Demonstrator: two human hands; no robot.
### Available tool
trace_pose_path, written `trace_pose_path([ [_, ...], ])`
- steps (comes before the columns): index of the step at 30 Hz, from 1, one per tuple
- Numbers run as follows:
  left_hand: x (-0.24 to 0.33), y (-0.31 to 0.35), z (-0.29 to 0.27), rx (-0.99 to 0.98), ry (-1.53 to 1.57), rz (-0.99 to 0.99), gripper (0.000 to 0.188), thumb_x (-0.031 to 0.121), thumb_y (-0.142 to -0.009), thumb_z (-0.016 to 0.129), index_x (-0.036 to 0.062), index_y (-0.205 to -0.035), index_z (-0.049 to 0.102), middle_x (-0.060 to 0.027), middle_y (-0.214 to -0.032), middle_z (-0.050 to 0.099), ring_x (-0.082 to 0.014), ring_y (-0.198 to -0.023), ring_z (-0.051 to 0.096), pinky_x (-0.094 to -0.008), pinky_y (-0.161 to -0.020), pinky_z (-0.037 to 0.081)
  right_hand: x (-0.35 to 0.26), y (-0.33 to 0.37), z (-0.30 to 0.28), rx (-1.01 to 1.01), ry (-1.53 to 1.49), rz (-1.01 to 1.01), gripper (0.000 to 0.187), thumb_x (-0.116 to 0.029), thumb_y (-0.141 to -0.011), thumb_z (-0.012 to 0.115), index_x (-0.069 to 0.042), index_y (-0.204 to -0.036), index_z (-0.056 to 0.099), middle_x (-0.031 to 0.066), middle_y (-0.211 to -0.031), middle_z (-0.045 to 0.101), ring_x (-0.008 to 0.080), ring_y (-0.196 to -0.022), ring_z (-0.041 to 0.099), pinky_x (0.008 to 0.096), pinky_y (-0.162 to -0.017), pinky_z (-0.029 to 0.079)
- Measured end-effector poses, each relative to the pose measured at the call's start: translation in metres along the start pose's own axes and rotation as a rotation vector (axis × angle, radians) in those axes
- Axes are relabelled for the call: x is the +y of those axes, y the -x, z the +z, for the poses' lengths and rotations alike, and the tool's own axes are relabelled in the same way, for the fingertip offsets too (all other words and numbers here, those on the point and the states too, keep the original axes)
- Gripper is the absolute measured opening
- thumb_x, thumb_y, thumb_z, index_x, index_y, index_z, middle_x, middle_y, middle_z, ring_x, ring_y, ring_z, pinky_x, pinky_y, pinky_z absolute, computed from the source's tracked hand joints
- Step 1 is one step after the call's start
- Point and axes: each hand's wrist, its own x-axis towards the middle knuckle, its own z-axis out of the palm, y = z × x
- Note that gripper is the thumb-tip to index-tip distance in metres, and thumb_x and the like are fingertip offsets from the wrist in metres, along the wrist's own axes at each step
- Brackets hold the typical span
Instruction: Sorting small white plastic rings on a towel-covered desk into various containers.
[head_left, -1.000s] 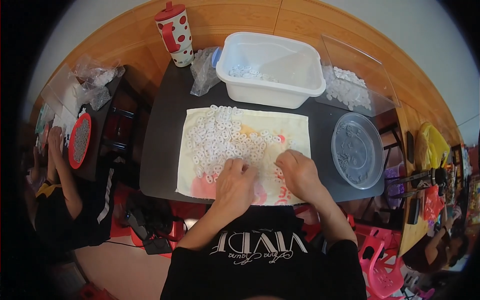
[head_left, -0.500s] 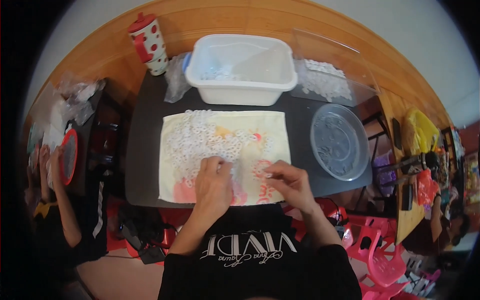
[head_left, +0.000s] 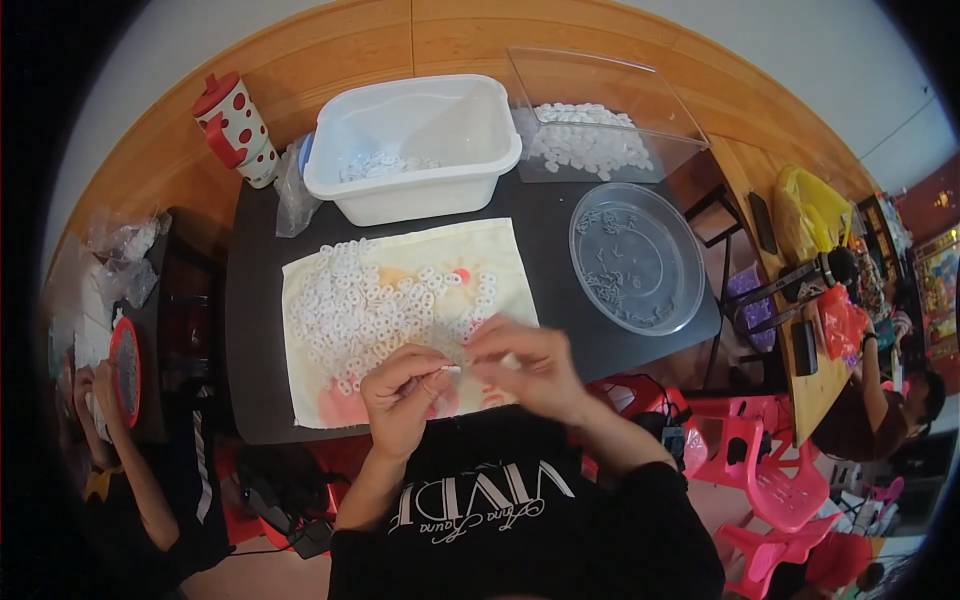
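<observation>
Between the thumb and fingertips of my left hand (head_left: pixel 400 395) is a small white plastic piece (head_left: pixel 452 368), its exact shape too small to make out. My right hand (head_left: pixel 535 365) hovers just right of it, fingers bent toward the left hand and blurred by motion; whether it holds anything is not visible. Both hands are over the near edge of a cream towel (head_left: pixel 505 250) with a coloured print. Many small white oval pieces with holes (head_left: pixel 340 300) lie spread on the towel, thickest on its left side.
Behind the towel stands a white tub (head_left: pixel 420 200) with white pieces inside. To the right is a round clear container (head_left: pixel 640 260) holding small dark bits. A clear box (head_left: pixel 590 140) holds white pieces. A spotted tumbler (head_left: pixel 240 130) stands back left. Another person's hands (head_left: pixel 95 385) are far left.
My left hand has turned up from the towel and now pinches a white piece. My right hand has moved left toward it. The whole view has shifted and tilted.
</observation>
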Motion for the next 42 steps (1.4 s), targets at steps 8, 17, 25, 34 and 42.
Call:
trace_pose_path([
  [8,0.006,0.001,-0.001,0.039,-0.060,-0.083,0.010,-0.003,-0.091,0.067,-0.0052,-0.099,0.072,-0.0114,-0.097,0.067,-0.0094,-0.070,0.056,-0.0204,-0.058,0.044,-0.014,-0.006,-0.188,0.299,1.268,-0.026,0.015,0.002,-0.081,0.064,0.001,-0.094,0.069,0.0197,-0.085,0.069,0.0358,-0.078,0.069,0.0408,-0.068,0.053],
  [17,0.005,0.000,-0.003,0.036,-0.131,0.006,0.013,-0.010,-0.089,0.067,-0.0055,-0.100,0.072,-0.0109,-0.095,0.068,-0.0101,-0.076,0.060,-0.0203,-0.063,0.045,0.002,-0.016,-0.163,0.116,1.545,0.240,0.009,0.002,-0.075,0.061,0.000,-0.084,0.062,0.0235,-0.083,0.068,0.0457,-0.082,0.066,0.0541,-0.075,0.053],
  [25,0.002,0.005,-0.001,0.154,-0.012,-0.189,0.017,-0.007,-0.088,0.070,-0.0034,-0.104,0.073,-0.0048,-0.088,0.070,-0.0060,-0.068,0.060,-0.0196,-0.058,0.046,0.012,-0.019,-0.182,0.067,1.581,0.106,0.008,0.004,-0.079,0.059,0.004,-0.087,0.062,0.0221,-0.086,0.066,0.0363,-0.080,0.068,0.0447,-0.073,0.055],
  [34,0.005,0.006,-0.004,0.061,-0.011,-0.183,0.018,-0.008,-0.091,0.066,-0.0031,-0.106,0.073,-0.0064,-0.089,0.068,-0.0076,-0.073,0.060,-0.0205,-0.062,0.046,-0.013,-0.017,-0.020,-0.147,0.161,0.142,0.010,0.011,-0.087,0.064,0.002,-0.093,0.066,0.0079,-0.094,0.065,0.0154,-0.089,0.063,0.0261,-0.078,0.049],
  [42,0.008,0.010,-0.007,0.066,-0.068,-0.114,0.021,-0.010,-0.091,0.064,-0.0034,-0.110,0.071,-0.0076,-0.096,0.068,-0.0094,-0.077,0.063,-0.0216,-0.067,0.049,-0.005,-0.021,0.012,-0.282,0.228,0.085,0.011,0.010,-0.090,0.061,0.003,-0.098,0.064,0.0093,-0.094,0.065,0.0157,-0.087,0.061,0.0271,-0.077,0.048],
])
